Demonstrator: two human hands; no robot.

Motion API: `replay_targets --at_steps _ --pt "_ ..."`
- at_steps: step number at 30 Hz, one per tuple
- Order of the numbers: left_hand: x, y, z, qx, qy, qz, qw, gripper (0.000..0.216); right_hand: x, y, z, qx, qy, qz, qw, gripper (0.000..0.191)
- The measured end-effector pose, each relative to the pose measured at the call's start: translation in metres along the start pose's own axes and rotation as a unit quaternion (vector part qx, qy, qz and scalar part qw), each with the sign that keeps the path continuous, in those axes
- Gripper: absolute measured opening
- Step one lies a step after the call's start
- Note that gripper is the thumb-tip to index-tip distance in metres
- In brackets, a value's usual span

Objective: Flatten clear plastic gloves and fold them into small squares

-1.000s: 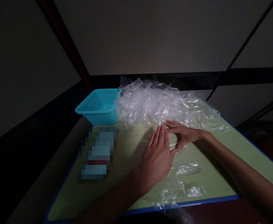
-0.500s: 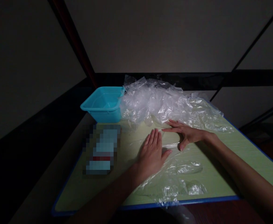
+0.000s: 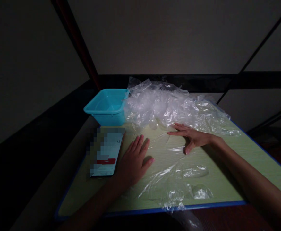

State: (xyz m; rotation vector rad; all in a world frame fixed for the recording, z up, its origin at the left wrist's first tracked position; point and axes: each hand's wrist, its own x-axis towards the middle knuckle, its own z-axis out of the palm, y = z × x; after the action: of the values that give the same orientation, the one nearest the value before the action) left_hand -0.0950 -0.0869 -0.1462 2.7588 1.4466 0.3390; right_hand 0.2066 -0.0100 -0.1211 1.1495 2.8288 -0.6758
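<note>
A clear plastic bag [image 3: 171, 173] lies spread on the table, wrinkled, with its near end hanging over the front edge. My left hand [image 3: 134, 162] rests palm down at the bag's left side, fingers stretched out, close to the phone. On the right, my right hand [image 3: 188, 138] touches the upper part of the bag, its fingers extended and thumb apart. Neither hand is closed around anything. Behind both hands sits a heap of crumpled clear plastic bags [image 3: 159, 104].
A blue plastic basin [image 3: 104, 111] stands at the back left, against the heap. A phone [image 3: 109, 154] with a lit, partly blurred screen lies left of my left hand. The pale green table [image 3: 229, 166] has a blue edge; a wall [image 3: 166, 38] rises behind it.
My left hand has slid left across the plastic, from near my right hand to beside the phone. My right hand has stayed in nearly the same place.
</note>
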Motion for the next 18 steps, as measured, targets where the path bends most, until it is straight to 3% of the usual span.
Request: replay_targets --at_steps 10,14,18 --pt "0.002 0.005 -0.005 0.006 -0.021 -0.011 1.000 0.062 -0.013 -0.005 -0.009 0.094 0.025 0.020 0.995 0.085" --pt "0.006 0.008 -0.009 0.018 -0.032 -0.028 0.999 0.062 -0.032 -0.021 -0.015 0.127 0.062 0.006 0.990 0.069" --pt "0.012 0.007 -0.009 0.027 -0.023 -0.036 0.999 0.061 -0.049 -0.049 -0.001 0.097 0.120 0.023 0.988 0.065"
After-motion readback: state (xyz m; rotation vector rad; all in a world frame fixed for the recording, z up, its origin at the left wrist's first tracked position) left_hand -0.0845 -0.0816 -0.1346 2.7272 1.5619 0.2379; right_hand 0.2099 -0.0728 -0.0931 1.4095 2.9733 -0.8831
